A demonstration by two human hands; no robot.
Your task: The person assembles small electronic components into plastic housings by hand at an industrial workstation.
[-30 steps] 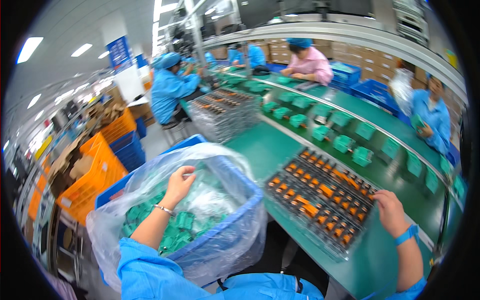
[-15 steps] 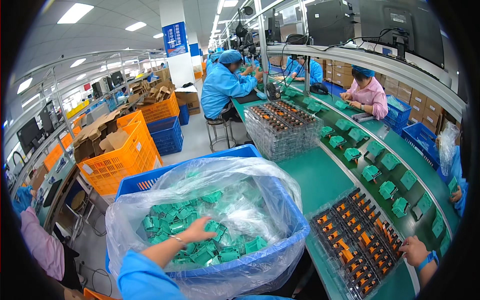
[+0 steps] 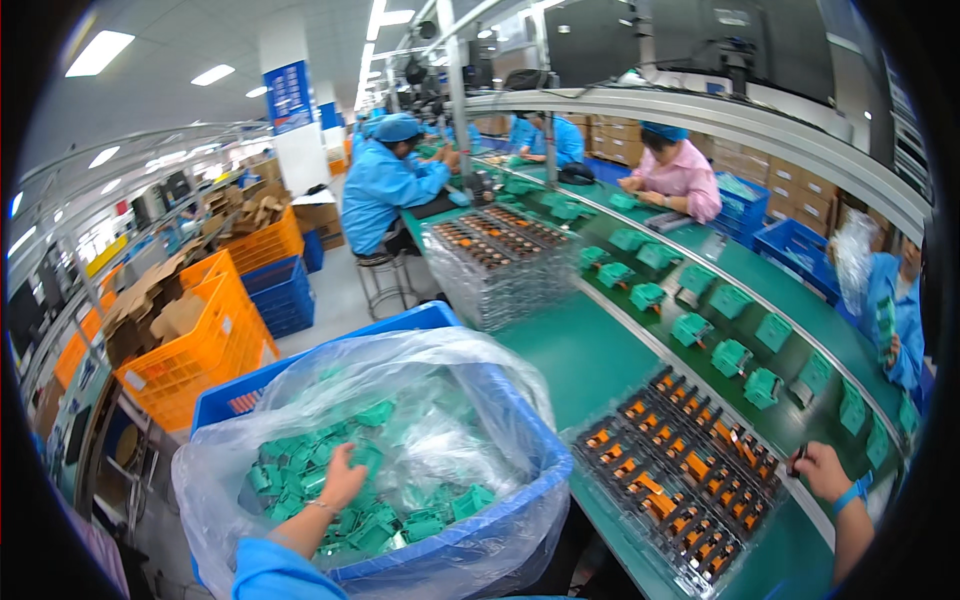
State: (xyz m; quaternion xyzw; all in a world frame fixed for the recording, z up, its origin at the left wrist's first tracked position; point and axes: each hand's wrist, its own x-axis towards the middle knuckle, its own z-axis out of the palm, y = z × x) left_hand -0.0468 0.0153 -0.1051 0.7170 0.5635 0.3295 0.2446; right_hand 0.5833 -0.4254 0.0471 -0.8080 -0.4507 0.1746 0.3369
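Observation:
My left hand (image 3: 343, 480) is down in the heap of green plastic housings (image 3: 290, 462), its fingers curled against one green housing (image 3: 368, 462). The heap lies inside a clear plastic bag (image 3: 225, 490) lining a blue crate (image 3: 560, 465). Over the right edge of a clear tray, my right hand (image 3: 826, 474) pinches a small dark part (image 3: 797, 455); its exact kind is hard to make out. Rows of black and orange parts (image 3: 690, 465) fill that tray, which rests on the green bench (image 3: 545, 365).
Green housings (image 3: 690, 328) stand in rows along the green line behind the tray. A stack of clear trays (image 3: 505, 260) sits farther back. Co-workers (image 3: 390, 185) work at the line, one in pink (image 3: 675, 180) opposite. Orange crates (image 3: 195, 345) with cardboard stand at left.
The view has turned right, so the scene slides left. My right hand has drawn slightly away from the tray's edge, a dark part now showing in its fingers. My left hand stays among the housings.

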